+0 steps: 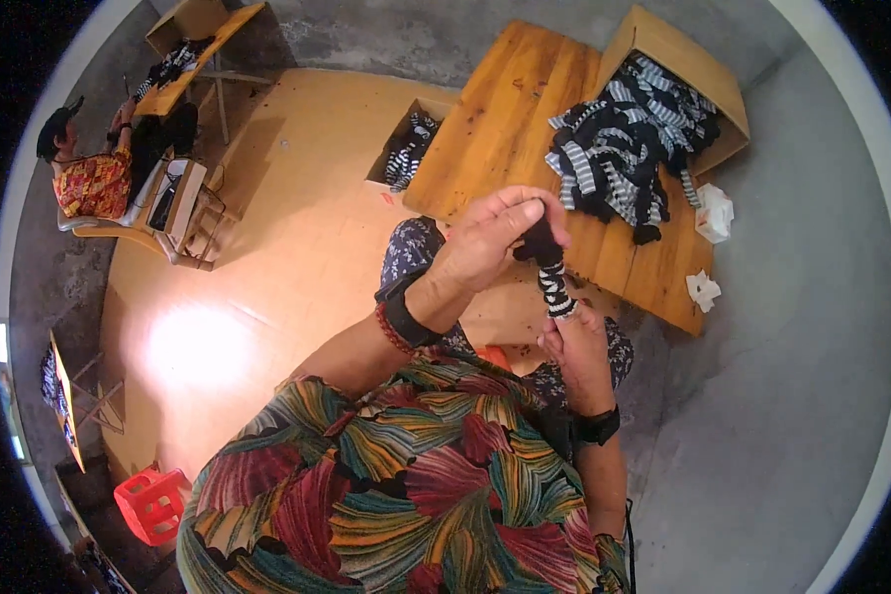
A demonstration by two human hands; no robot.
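Observation:
Between my two hands, in front of my lap, is a small black knit glove (554,282) with a black-and-white striped cuff. My left hand (495,236) is closed around its black upper end, thumb on top. Lower down, my right hand (579,342) pinches the end of the striped cuff. The glove is stretched roughly upright between them. My fingers partly hide both of its ends. Just beyond my hands, a heap of similar black and striped knit pieces (614,148) lies on the wooden table (495,89).
A tipped cardboard box (733,99) spills the heap onto the table. Crumpled white paper (703,291) and a white packet (715,213) lie at its right edge. Another box (376,163) stands left of it. A seated person (94,178) works far left; a red stool (153,505) stands lower left.

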